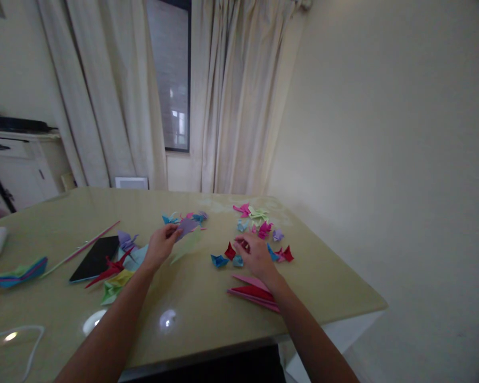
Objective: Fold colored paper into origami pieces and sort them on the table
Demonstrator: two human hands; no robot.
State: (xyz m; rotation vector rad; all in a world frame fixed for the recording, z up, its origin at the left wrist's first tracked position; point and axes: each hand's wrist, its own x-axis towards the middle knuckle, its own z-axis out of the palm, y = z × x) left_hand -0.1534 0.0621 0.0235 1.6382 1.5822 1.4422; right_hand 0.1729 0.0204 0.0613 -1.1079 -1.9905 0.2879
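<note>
Between the thumb and fingers of my left hand (164, 243) is a sheet of purple paper (187, 227). Just below it a blurred pale green sheet of paper (187, 246) slants down; I cannot tell whether it touches my hand. My right hand (254, 252) is curled above the table, its fingertips drawn together; whatever they hold, if anything, does not show. Beside those fingertips stands a small folded red paper piece (229, 250), with a blue folded piece (219, 260) to its left. Pink and red folded paper (253, 294) lies under my right wrist.
Several origami figures (264, 230) lie beyond my right hand. Near my left forearm are a red paper crane (110, 268), a yellow-green folded piece (115, 287) and a flat black rectangle (96, 259). A thin pink-green stick (88, 243) and a white cable (35, 329) are further left.
</note>
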